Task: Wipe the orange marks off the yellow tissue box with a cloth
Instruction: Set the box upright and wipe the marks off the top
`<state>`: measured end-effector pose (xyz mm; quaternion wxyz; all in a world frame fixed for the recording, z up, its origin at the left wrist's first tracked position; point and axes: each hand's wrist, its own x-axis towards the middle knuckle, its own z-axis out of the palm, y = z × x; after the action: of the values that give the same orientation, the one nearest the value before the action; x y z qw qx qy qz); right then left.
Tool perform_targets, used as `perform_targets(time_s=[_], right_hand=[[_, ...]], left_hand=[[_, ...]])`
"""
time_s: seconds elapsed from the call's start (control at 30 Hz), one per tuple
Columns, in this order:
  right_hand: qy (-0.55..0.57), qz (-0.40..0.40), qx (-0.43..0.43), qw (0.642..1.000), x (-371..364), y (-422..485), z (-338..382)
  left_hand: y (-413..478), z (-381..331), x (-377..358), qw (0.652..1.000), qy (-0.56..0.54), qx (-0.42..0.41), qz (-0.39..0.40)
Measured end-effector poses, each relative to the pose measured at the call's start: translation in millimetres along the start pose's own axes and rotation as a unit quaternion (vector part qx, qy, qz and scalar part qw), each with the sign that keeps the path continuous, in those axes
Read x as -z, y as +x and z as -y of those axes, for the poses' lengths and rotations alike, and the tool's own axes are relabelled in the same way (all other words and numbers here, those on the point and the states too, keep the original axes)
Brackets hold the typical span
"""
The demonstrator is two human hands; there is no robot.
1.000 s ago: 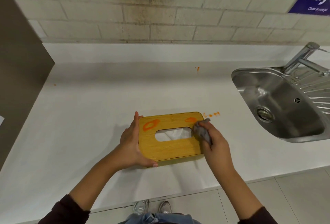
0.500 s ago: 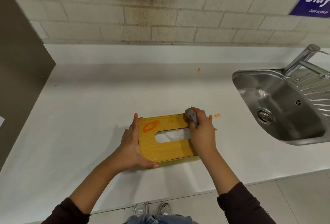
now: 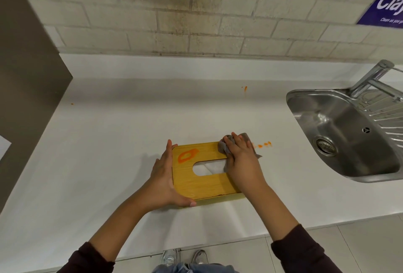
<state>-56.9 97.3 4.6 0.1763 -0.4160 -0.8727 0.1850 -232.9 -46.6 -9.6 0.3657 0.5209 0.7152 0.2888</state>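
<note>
The yellow tissue box lies flat on the white counter, white tissue showing in its oval slot. An orange ring mark sits on its far left corner. My left hand holds the box's left edge, fingers along the side and thumb at the near edge. My right hand presses a grey cloth onto the far right corner of the box, fingers curled over it. The box surface under that hand is hidden.
Orange smears lie on the counter just right of the box, and smaller orange spots further back. A steel sink with a tap is at the right. A dark panel bounds the left.
My right hand with the cloth moved from the box's right edge to its far right corner and is rubbing there. The orange mark seen at that corner is now covered. My left hand stayed put.
</note>
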Motion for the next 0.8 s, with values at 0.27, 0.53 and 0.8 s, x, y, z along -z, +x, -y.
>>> perform_targets(time_s=[0.27,0.53,0.8], right_hand=[[-0.010,0.022,0.055,0.998,8.4,-10.4,-10.9],[-0.012,0.058,0.074,0.996,-6.8,-0.9,9.9],[-0.003,-0.004,0.009,1.000,5.9,0.0,-9.0]], left_hand=[[-0.6,-0.6,0.2,1.000,0.009,0.013,-0.001],[-0.5,-1.1,0.7,1.000,0.005,0.020,0.006],[-1.2,-0.7,0.1,0.999,-0.028,0.022,0.010]])
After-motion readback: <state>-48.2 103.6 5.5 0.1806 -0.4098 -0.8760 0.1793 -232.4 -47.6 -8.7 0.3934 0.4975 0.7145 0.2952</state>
